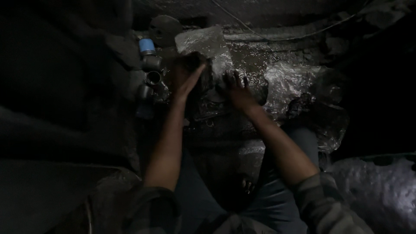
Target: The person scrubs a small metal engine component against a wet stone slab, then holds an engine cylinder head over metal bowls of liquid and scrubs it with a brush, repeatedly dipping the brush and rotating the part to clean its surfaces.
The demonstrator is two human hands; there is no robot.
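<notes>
Working in very dim light, the person holds a dark, blocky object [200, 71] between both hands above a wet, grimy floor [255, 52]. The left hand [187, 76] wraps its fingers over the object's top left side in a closed grip. The right hand [236, 89] lies with fingers spread and open against the object's right side, pressing rather than clasping. Crumpled clear plastic sheeting [288, 84] lies just beside the right hand and also behind the object. Grey metal pipe fittings [151, 71] and a blue-capped piece [147, 45] stand near the left hand.

Risk assessment: the surfaces appear wet and oily, so the object could slip from the one closed grip. The open right hand gives little restraint. Poor lighting makes the fittings easy to knock over.
</notes>
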